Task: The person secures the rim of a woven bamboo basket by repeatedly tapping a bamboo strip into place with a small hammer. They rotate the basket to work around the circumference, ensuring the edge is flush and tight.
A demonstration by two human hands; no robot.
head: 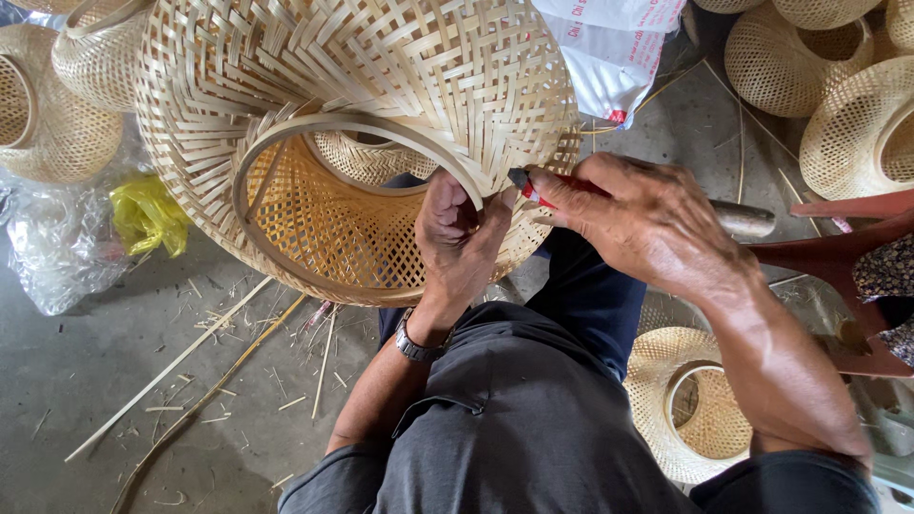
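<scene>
A large woven bamboo basket (362, 86) lies tilted on my lap, its round opening ringed by a bent bamboo hoop (286, 133). My left hand (457, 238) grips the basket's rim at the lower right of the opening, thumb pressed on the hoop. My right hand (647, 224) is closed around a red-handled tool (538, 193) whose tip touches the rim right beside my left fingers. A metal end of the tool (747, 217) sticks out behind the hand. A watch sits on my left wrist.
More woven baskets stand at the left (48, 105), top right (838, 86) and by my right knee (685, 400). A white printed sack (609, 48), yellow plastic bag (148, 214), clear plastic, loose bamboo strips (181, 366) on the concrete floor, and a red-brown stool (838, 257) surround me.
</scene>
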